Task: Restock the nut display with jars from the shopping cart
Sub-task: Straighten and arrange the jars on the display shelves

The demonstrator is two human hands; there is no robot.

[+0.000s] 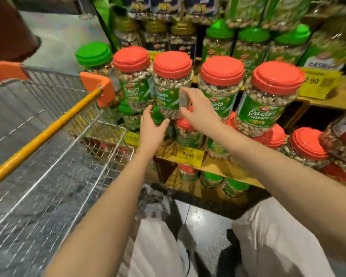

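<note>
A clear pistachio jar [169, 86] with a red lid and green label stands second from the left in the top row of the nut display [218, 168]. My right hand [198, 112] grips its right side. At the jar's lower left edge, my left hand [152, 128] is open with fingers spread, and its thumb is near the base. More red-lidded jars [268, 96] stand in the same row, stacked on jars below. The wire shopping cart [48, 134], with a yellow handle, is at my left; no jars show inside it.
Green-lidded jars [252, 43] fill the higher shelf behind, and one green-lidded jar [94, 54] stands at the row's left end by the cart's orange corner [100, 88]. A yellow price tag [189, 155] hangs on the shelf edge. My knees in light trousers are below.
</note>
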